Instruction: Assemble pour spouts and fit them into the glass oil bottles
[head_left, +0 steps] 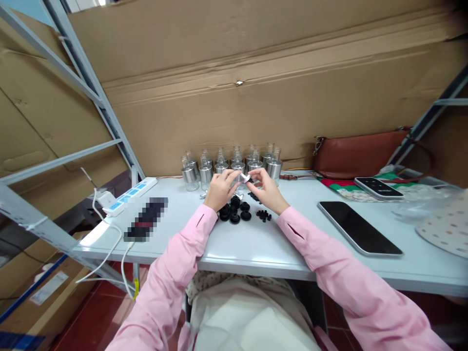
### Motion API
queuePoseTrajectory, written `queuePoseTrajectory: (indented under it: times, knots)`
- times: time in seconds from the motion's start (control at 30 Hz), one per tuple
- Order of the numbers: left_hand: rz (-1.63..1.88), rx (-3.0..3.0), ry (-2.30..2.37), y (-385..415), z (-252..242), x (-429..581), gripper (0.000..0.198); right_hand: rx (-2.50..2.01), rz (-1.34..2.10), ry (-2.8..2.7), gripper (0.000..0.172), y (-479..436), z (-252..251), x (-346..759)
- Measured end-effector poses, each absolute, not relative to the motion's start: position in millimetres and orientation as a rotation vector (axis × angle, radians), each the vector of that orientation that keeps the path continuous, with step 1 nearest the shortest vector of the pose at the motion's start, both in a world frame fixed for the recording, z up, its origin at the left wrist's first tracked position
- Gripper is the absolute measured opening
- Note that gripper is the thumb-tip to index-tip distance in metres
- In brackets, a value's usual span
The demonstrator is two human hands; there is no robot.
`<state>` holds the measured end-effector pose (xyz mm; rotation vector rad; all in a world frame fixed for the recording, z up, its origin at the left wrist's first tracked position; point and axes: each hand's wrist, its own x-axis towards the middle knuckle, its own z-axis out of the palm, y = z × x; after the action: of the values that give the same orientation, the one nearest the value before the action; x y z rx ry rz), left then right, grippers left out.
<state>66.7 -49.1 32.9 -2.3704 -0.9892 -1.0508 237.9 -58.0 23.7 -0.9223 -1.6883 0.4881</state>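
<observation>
My left hand (220, 189) and my right hand (267, 190) meet above the table, both closed with fingertips pinching a small silver fitting (244, 178) that has a dark part on its right side. Its exact kind is too small to tell. Under and between the hands lie several round black caps (234, 218). A cluster of tiny black plugs (263, 215) sits beneath my right hand. Small silver pieces (239, 196) show partly behind my left fingers. Just beyond stand several glass bottles with metal sleeves (205, 171) in rows, some partly hidden by the hands.
A white power strip (129, 196) and a blurred-out dark object (146, 219) are at the left. To the right lie a flat black-topped device (360, 228), a smaller keypad-like device (379, 187), a brown bag (360, 156) and clear plastic (420, 204). Cardboard (219, 112) walls the back.
</observation>
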Motion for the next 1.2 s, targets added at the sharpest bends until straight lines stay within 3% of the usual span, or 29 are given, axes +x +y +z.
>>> queuePoseTrajectory:
  times: [0.27, 0.63, 0.93, 1.2]
  knots:
    - [-1.007, -2.428, -0.994, -46.5, 30.1, 68.4, 0.03, -0.938, 0.477, -1.736, 0.031, -58.4, 25.3, 240.7]
    - [-1.063, -2.415, -0.978, -46.1, 29.5, 67.8, 0.03, -0.983, 0.646, -1.744, 0.023, -53.0, 18.8, 239.9]
    - [-1.077, -2.424, -0.985, -43.1, 25.5, 67.3, 0.029, -0.88, 0.979, -1.652, 0.04, -52.8, 21.1, 235.9]
    - [-1.025, -2.502, -0.98, -43.8, 30.3, 64.2, 0.03, -0.853, 1.089, -1.571, 0.045, -57.1, 20.7, 232.6]
